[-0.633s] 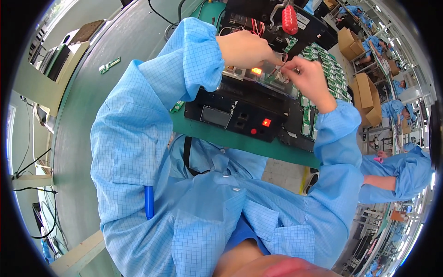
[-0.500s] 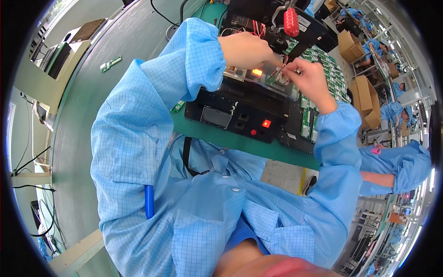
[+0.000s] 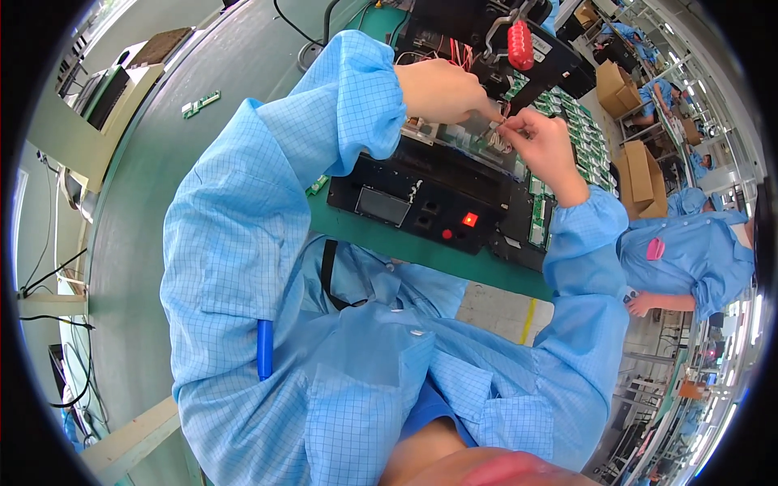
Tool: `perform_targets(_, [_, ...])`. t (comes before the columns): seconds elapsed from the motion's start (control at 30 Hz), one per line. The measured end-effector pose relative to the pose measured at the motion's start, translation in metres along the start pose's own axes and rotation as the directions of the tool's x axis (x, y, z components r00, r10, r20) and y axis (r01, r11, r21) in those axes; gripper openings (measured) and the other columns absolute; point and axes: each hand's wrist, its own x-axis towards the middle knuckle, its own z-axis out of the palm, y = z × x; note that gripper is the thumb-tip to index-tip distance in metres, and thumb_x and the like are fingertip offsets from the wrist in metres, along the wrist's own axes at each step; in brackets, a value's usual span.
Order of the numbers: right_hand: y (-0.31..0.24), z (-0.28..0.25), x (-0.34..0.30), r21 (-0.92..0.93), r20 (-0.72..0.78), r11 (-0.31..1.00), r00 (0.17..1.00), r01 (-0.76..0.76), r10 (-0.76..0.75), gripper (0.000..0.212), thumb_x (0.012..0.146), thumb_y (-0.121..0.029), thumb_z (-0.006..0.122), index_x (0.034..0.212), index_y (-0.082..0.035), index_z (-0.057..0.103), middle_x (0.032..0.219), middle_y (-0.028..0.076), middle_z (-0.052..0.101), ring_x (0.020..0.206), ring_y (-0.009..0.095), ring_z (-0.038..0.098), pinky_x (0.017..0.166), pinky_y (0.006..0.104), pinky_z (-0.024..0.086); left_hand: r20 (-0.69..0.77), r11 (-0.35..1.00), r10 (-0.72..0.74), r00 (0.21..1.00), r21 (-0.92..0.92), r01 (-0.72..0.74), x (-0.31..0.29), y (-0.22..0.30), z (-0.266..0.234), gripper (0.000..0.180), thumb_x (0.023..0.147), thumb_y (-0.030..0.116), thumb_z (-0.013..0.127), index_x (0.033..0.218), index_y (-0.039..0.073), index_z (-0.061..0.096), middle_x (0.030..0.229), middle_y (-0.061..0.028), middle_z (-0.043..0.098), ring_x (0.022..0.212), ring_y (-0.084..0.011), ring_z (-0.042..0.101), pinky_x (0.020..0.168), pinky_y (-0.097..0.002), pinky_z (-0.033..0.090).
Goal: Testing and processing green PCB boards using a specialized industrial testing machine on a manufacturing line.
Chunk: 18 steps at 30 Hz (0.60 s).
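Observation:
Both hands meet over the clear plate (image 3: 458, 139) of a black test fixture (image 3: 369, 174). My left hand (image 3: 447, 91) reaches in from the left, back upward, its fingers brought together at the tip. Facing it, my right hand (image 3: 541, 147) pinches with thumb and forefinger at the same spot. Thin wires run by the fingertips; what exactly is pinched is too small to make out. A bundle of pale wires (image 3: 499, 142) lies just below them. Above the hands hangs a toggle clamp with a red grip (image 3: 520, 45). The fixture's front has a grey screen (image 3: 383, 206) and a lit red switch (image 3: 469, 219).
Rows of green circuit boards (image 3: 587, 134) lie right of the fixture. One loose circuit board (image 3: 201, 104) rests on the green bench (image 3: 138, 267) at left, another board (image 3: 318, 185) by the fixture's left side. Cardboard boxes (image 3: 640, 180) and a person in blue (image 3: 689, 259) are at right.
My hands stay together at the same spot, with the view shifted slightly. The orange lit digits below my left hand no longer show. The person at right has turned and moved an arm.

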Motion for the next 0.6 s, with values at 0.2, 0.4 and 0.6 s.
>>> perform_targets(0.2, [-0.008,-0.005,0.001,-0.033,-0.008,0.999,1.000,0.010,-0.010,0.010,0.082,-0.006,0.072,0.082,0.002,0.068,0.072,0.011,0.071,0.061,0.012,0.067,0.054,0.0250,0.048,-0.091,0.999,0.039,0.995,0.020,-0.037,-0.001,-0.005,0.010,0.051,0.087,0.011,0.057,0.133,0.033,0.057,0.080,-0.0135,0.068,0.073,-0.0329,0.067,0.071,-0.0439,0.056])
perform_targets(0.4, [-0.005,-0.002,0.000,-0.032,-0.025,0.997,0.997,0.067,-0.068,0.010,0.082,-0.008,0.072,0.083,0.001,0.068,0.072,0.010,0.071,0.062,0.013,0.068,0.055,0.0256,0.048,-0.094,1.000,0.030,0.995,-0.005,-0.031,0.001,-0.007,0.014,0.048,0.089,0.013,0.055,0.133,0.032,0.057,0.083,-0.0137,0.069,0.074,-0.0330,0.067,0.072,-0.0445,0.055])
perform_targets(0.6, [0.001,-0.006,-0.003,0.026,-0.029,0.999,0.999,0.040,-0.039,0.017,0.082,-0.011,0.074,0.094,0.000,0.070,0.080,0.007,0.073,0.063,0.011,0.067,0.055,0.0254,0.047,-0.068,1.000,0.026,0.997,0.013,-0.026,0.000,-0.002,0.008,0.048,0.089,0.015,0.056,0.134,0.031,0.056,0.087,-0.0140,0.070,0.078,-0.0330,0.068,0.074,-0.0444,0.056])
